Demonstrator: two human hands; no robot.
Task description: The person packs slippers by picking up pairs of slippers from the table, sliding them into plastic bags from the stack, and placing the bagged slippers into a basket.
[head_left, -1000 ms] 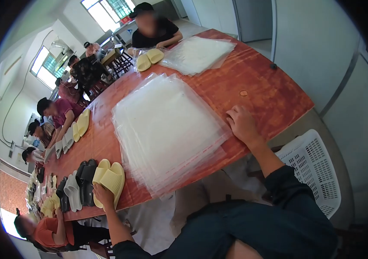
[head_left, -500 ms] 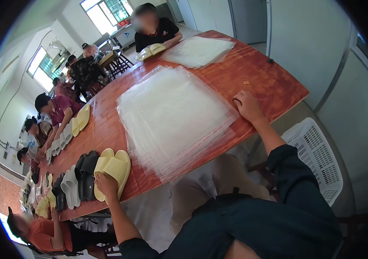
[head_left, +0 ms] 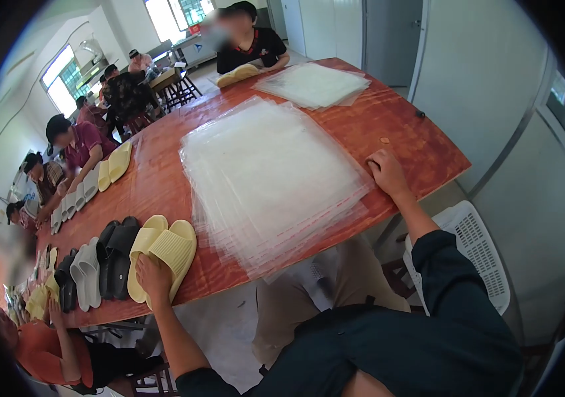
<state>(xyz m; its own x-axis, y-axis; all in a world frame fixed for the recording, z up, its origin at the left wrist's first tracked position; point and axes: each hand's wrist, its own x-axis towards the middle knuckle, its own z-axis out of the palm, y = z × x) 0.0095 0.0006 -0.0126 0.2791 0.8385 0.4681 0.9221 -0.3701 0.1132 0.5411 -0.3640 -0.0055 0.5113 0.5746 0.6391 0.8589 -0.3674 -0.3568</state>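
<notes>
Near the table's front edge, my left hand [head_left: 154, 278] rests on the near end of a pair of yellow slippers [head_left: 175, 250], its fingers bent over the left one; whether it grips is hard to make out. My right hand [head_left: 386, 170] lies on the red-brown table with its fingers curled, and nothing shows in it. Just left of it a large stack of clear plastic bags [head_left: 276, 172] is fanned out, with a pink strip along the near side. Black slippers [head_left: 118, 258] and grey slippers [head_left: 86, 271] stand in a row left of the yellow pair.
A smaller bag stack [head_left: 315, 85] lies at the far end, beside a person in black [head_left: 249, 53] handling yellow slippers [head_left: 237, 75]. Along the left side are co-workers, one in orange [head_left: 47, 351], with more slippers [head_left: 115, 164]. A white basket [head_left: 481, 251] is at the right.
The view has shifted a little. My left hand stays at the yellow slippers and my right hand beside the bag stack. The far person's yellow slippers have moved closer to that person.
</notes>
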